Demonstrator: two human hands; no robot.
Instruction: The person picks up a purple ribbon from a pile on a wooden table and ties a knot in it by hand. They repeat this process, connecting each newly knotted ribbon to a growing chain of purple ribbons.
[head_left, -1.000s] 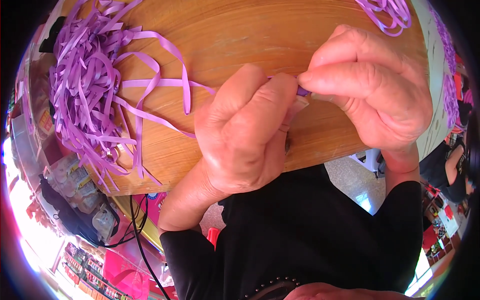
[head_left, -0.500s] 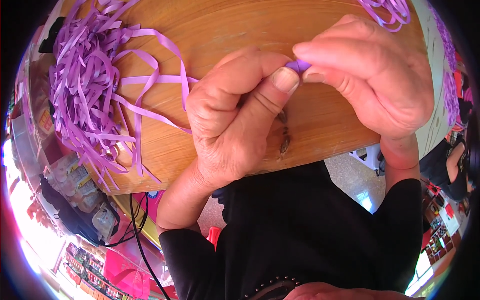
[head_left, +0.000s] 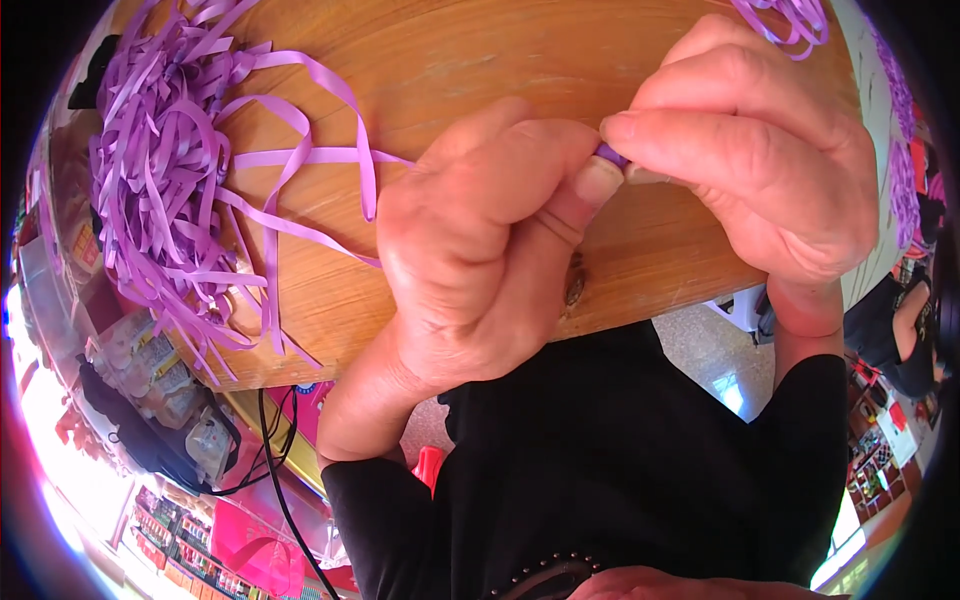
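Note:
Above the wooden table (head_left: pixel 480 50), my left hand (head_left: pixel 480 240) pinches a small purple piece of ribbon (head_left: pixel 612 155) between thumb and forefinger. My right hand (head_left: pixel 760 150) grips the same piece from the other side, its fingertips meeting my left ones. Most of the ribbon piece is hidden by the fingers. Purple ribbon strands (head_left: pixel 290 158) run from behind my left hand to a large tangled heap of purple ribbon (head_left: pixel 165 180) at the table's left.
More purple ribbon loops (head_left: pixel 790 22) lie at the far right of the table. Black cables (head_left: pixel 270 450) hang below the left table edge, beside clear plastic packages (head_left: pixel 150 365). A white stool (head_left: pixel 738 308) stands under the right side.
Both hands have shifted slightly to the right, still pinching the ribbon piece. My left hand has rolled a little, and less purple shows between the fingertips.

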